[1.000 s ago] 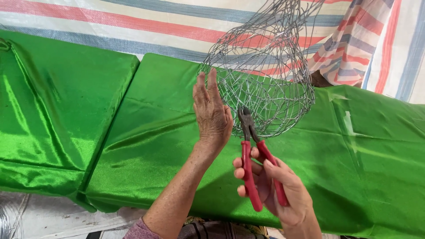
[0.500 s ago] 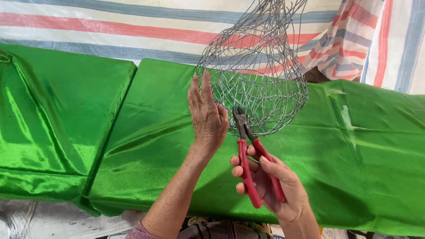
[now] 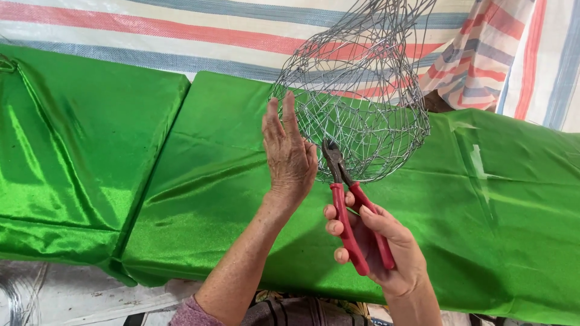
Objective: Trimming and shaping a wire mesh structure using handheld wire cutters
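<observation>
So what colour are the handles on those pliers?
Red, on the pliers in the right hand; the head view shows it plainly.

We seem to be at a makeshift craft workplace rather than a fitted workshop — a hand-work spot, indoors or out we cannot tell. Shiny green satin cloth [image 3: 199, 181] is draped over low flat blocks set side by side, and a striped tarpaulin [image 3: 151, 30] in red, blue and white hangs behind as a backdrop. A half-woven wire basket [image 3: 362, 102] and red-handled pliers [image 3: 350, 211] point to manual wirework — beneath the cloth's edge we see rough, pale ground [image 3: 90, 296].
</observation>
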